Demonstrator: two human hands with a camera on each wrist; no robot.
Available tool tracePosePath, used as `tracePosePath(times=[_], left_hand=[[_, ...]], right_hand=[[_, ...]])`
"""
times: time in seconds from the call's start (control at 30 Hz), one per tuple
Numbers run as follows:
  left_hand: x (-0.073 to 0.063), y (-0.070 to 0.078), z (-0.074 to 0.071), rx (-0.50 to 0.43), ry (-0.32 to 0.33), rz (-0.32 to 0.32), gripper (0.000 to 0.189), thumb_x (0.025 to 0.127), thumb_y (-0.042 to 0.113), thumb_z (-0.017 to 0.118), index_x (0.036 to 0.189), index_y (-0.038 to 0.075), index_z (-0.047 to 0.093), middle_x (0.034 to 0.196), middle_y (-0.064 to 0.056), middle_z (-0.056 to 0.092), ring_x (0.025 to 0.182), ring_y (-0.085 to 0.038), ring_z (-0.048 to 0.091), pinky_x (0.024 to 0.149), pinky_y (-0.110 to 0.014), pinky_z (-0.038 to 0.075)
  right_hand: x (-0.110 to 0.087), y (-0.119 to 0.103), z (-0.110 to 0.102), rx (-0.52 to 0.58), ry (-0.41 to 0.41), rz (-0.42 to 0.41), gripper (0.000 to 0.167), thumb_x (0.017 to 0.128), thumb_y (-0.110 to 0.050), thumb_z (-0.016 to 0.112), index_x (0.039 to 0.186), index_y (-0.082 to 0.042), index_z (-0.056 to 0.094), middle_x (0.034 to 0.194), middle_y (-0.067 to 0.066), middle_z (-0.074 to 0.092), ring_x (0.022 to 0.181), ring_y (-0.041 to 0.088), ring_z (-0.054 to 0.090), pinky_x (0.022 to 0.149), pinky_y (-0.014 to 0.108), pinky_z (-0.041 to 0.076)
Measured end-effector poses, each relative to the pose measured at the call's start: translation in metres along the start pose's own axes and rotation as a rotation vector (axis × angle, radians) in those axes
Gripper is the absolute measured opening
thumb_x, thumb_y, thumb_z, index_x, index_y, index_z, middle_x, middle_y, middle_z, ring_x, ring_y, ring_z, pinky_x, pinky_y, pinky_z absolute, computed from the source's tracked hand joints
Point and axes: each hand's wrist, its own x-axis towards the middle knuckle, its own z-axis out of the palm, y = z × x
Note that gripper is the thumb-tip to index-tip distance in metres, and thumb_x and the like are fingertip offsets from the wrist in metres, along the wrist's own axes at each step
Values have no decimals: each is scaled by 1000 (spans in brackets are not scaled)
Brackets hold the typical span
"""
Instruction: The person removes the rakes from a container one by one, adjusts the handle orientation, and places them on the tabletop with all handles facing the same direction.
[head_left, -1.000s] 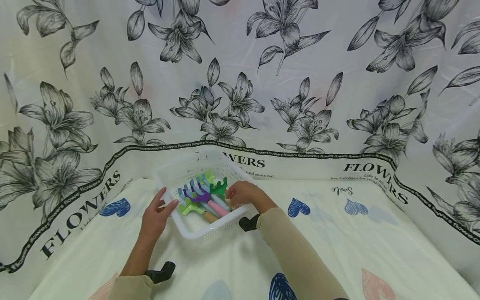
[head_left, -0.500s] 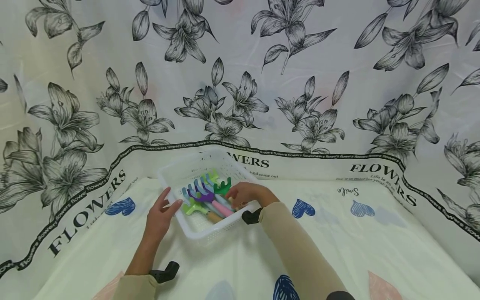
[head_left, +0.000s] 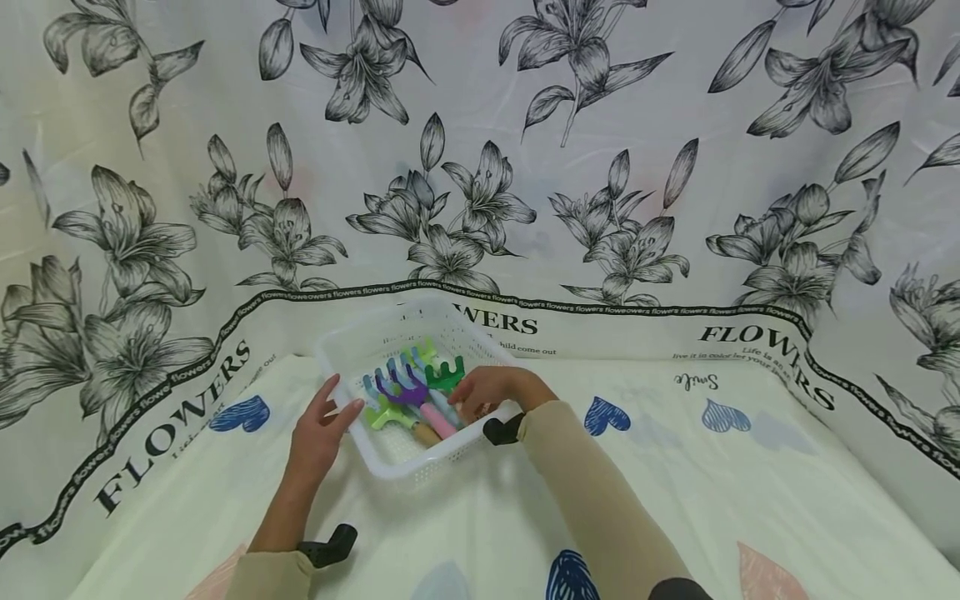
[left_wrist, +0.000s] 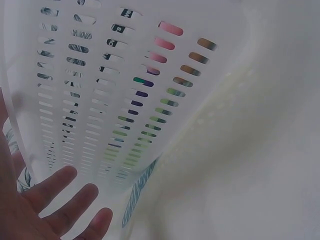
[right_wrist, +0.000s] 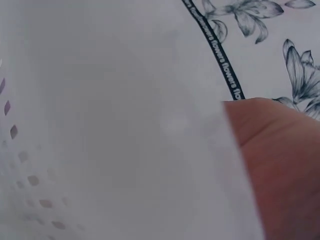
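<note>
Little has moved since half a second ago: the pink handle point(head_left: 437, 420) of the purple fork point(head_left: 407, 392) has slid slightly leftwards along the near edge of the white basket point(head_left: 412, 463), and the fingertips of the right hand point(head_left: 491, 393) have shifted a touch the same way. The basket and the left hand point(head_left: 317, 435) keep their places.

The right hand reaches in over the basket's right corner, fingers bent downward, just right of the pink handle. Something tan shows below them, but I cannot tell whether they pinch it. Just beyond the fingertips lies the dark green rake point(head_left: 446, 377). In the right wrist view the white basket wall fills most of the picture.

At the basket's left edge, the left hand's thumb and forefinger rest at the rim, fingers extended rather than curled; the left wrist view shows three of them spread beside the slotted wall.

Nearer the near corner, a light green tool point(head_left: 386, 414) points its tan handle point(head_left: 426, 433) at the near edge. Light blue tines point(head_left: 375, 386) show beside the purple fork. Under the basket spreads a white cloth point(head_left: 637, 492) printed with hearts.
</note>
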Motion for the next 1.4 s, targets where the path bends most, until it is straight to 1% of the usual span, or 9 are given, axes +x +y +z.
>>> tracePosePath(times=[0.13,0.17,0.23,0.4,0.6,0.73,0.9,1.2,1.4], left_hand=[[-1,0,0,-4,-7,-4,89,86,67,56,157,32,16,153,-26,27,133,-42,38,101,-56,38],[-1,0,0,-6,-9,-5,89,86,67,56,157,32,16,153,-26,27,133,-42,38,101,-56,39],[-1,1,0,-8,-13,-3,89,86,67,56,157,32,15,153,-25,27,133,-42,39,101,-56,39],[0,2,0,-11,-16,9,87,88,66,55,157,33,14,152,-25,29,132,-41,40,101,-56,39],[1,0,1,-3,-17,9,87,88,66,55,157,32,14,152,-25,29,132,-41,40,101,-56,39],[1,-2,1,2,-12,5,89,86,68,55,157,33,14,152,-25,28,133,-42,38,101,-56,39],[-1,-3,1,-2,-8,-4,90,85,70,55,157,35,13,154,-24,27,135,-43,36,101,-56,39],[-1,-1,1,-11,-13,-16,89,86,67,56,157,34,13,153,-25,27,134,-43,37,101,-56,38],[0,-3,2,-8,1,0,88,86,67,56,157,34,15,153,-23,29,133,-43,39,100,-56,39]], right_hand=[[0,3,0,26,81,-63,42,88,-10,65,130,-3,62,95,10,64,74,20,48,70,34,46],[0,3,0,14,117,-72,40,89,-13,66,128,-3,64,99,8,65,75,17,50,69,32,47],[1,5,-1,9,181,-78,37,90,-17,68,125,-4,66,100,5,66,79,14,55,72,32,50],[0,6,-2,86,307,-78,31,86,-12,71,116,-4,70,98,4,69,85,21,66,80,38,55],[-3,5,0,195,444,-109,24,86,2,65,110,3,70,105,13,68,85,28,70,76,37,57],[-4,5,3,169,566,-153,20,87,3,60,104,4,70,101,15,68,80,23,70,70,32,57],[-7,4,6,143,708,-185,9,91,-3,62,97,-2,69,91,7,70,76,18,70,68,29,57],[-19,8,12,323,926,-312,10,92,-7,62,99,-1,67,92,11,70,74,16,71,73,34,57],[-29,9,17,450,993,-374,8,92,-8,63,97,-2,67,95,14,68,76,21,72,74,31,57]])
